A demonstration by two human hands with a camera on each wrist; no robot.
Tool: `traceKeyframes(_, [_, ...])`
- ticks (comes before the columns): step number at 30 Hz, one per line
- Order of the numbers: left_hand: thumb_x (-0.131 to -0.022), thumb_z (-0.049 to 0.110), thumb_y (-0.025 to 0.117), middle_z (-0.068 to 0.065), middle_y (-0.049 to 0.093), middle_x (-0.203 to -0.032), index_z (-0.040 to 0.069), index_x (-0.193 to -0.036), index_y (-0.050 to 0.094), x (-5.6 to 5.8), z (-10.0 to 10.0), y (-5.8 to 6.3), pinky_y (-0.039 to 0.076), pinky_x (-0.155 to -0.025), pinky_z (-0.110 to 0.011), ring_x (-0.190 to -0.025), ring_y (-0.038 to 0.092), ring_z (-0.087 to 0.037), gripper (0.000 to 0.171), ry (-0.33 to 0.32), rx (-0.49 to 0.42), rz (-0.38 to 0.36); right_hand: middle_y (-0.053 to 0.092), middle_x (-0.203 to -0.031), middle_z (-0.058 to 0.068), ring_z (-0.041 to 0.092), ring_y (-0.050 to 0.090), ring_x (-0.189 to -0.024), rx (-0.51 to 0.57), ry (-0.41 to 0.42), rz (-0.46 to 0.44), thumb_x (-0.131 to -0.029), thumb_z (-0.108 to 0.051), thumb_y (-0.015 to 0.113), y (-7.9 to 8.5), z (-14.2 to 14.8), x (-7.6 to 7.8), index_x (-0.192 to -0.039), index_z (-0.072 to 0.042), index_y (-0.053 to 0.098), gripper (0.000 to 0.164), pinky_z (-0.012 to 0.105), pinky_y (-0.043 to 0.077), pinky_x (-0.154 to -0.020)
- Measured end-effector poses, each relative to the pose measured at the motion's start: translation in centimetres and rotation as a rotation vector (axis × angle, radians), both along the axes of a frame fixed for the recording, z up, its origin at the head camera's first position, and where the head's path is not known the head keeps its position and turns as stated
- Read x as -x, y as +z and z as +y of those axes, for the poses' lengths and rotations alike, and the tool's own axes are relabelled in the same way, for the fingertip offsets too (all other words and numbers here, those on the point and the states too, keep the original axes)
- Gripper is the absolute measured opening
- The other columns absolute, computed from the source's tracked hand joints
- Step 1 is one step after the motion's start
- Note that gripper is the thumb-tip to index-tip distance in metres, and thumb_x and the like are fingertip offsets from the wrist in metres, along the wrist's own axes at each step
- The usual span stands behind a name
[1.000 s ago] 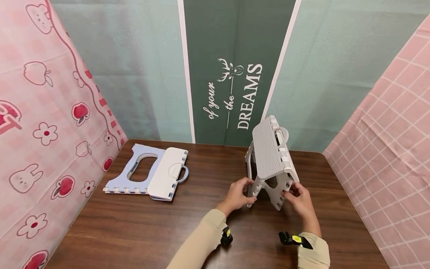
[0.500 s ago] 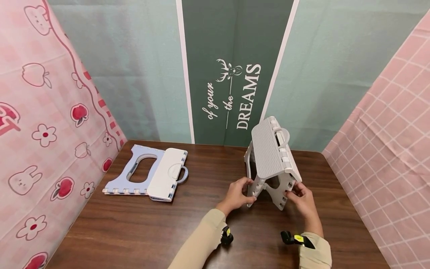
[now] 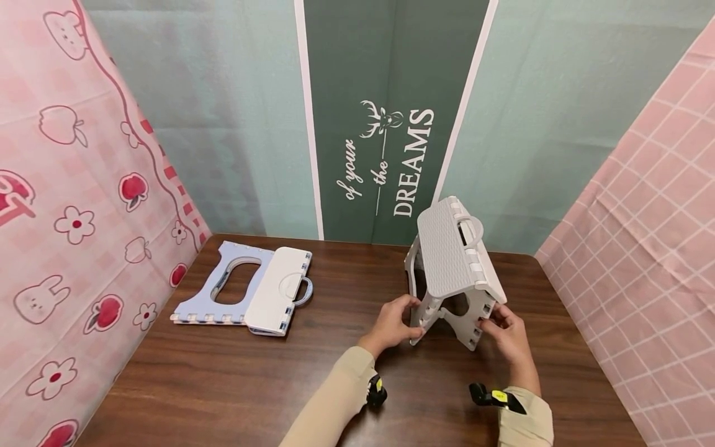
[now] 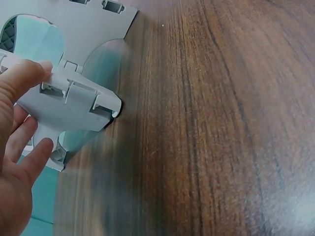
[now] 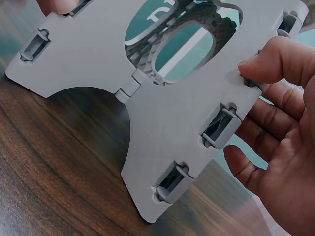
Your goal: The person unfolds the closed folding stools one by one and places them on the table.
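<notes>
A grey folding step stool (image 3: 447, 251) stands partly unfolded on the table's right half, its two seat halves sloping like a roof. My left hand (image 3: 393, 321) holds the near left leg edge; in the left wrist view the thumb (image 4: 29, 73) lies on the hinge side and the fingers reach behind. On the right leg panel (image 5: 167, 123), my right hand (image 3: 507, 335) pinches the outer edge, thumb (image 5: 278, 61) in front and fingers behind. A small hinge (image 5: 129, 87) joins the two leg panels in the middle. The stool's far side is mostly hidden.
A second folding stool, blue and white (image 3: 268, 292), lies folded flat on the left of the brown wooden table (image 3: 223, 385). Printed cloths (image 3: 391, 62) hang behind the table and along both sides.
My right hand has moved slightly right with the right leg panel, so the stool's legs and seat halves stand wider apart. My left hand stays nearly in place.
</notes>
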State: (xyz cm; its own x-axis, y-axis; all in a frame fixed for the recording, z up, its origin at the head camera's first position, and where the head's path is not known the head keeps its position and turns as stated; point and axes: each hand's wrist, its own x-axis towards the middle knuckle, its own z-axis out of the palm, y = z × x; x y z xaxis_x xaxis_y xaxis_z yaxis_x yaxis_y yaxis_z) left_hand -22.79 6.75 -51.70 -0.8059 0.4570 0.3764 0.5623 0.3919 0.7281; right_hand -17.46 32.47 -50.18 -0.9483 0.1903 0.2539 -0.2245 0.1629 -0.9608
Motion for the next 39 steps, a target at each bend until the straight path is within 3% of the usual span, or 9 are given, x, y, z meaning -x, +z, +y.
traceKeyframes(8, [-0.065,0.017,0.084,-0.001,0.063,-0.105,0.010,-0.109,0.059,0.2,-0.1,0.0,0.043,-0.081,-0.019,-0.097,0.060,-0.020,0.051,-0.004,0.005,-0.005,0.063,-0.079,-0.009,0.002,0.059,-0.072,-0.027,-0.031,-0.019,-0.073,0.018,0.061,0.0,0.3,0.0,-0.095,-0.021,0.067,0.045,0.014,0.046,-0.064])
traceKeyframes(19, [-0.066,0.017,0.083,-0.002,0.062,-0.104,0.010,-0.109,0.058,0.3,-0.4,0.0,0.043,-0.077,-0.019,-0.093,0.060,-0.023,0.050,-0.013,0.014,0.001,0.061,-0.075,-0.006,0.005,0.055,-0.068,-0.052,-0.050,-0.020,-0.072,0.014,0.061,-0.1,0.7,0.1,-0.093,-0.019,0.067,0.040,0.016,0.044,-0.060])
traceKeyframes(26, [-0.066,0.019,0.081,-0.002,0.062,-0.104,0.010,-0.110,0.058,0.5,-0.3,0.0,0.043,-0.077,-0.018,-0.094,0.060,-0.022,0.050,-0.016,0.039,0.034,0.061,-0.077,-0.009,0.003,0.056,-0.068,-0.075,-0.074,-0.074,-0.074,0.013,0.064,0.0,1.2,0.1,-0.090,-0.029,0.065,0.045,0.016,0.045,-0.059])
traceKeyframes(39, [-0.068,0.018,0.081,-0.006,0.062,-0.106,0.009,-0.111,0.057,0.5,-0.6,0.0,0.043,-0.079,-0.019,-0.095,0.059,-0.023,0.049,-0.027,0.031,0.012,0.063,-0.078,-0.010,0.003,0.057,-0.070,-0.056,-0.062,-0.065,-0.075,0.012,0.064,0.0,1.4,0.1,-0.089,-0.025,0.067,0.040,0.016,0.045,-0.061])
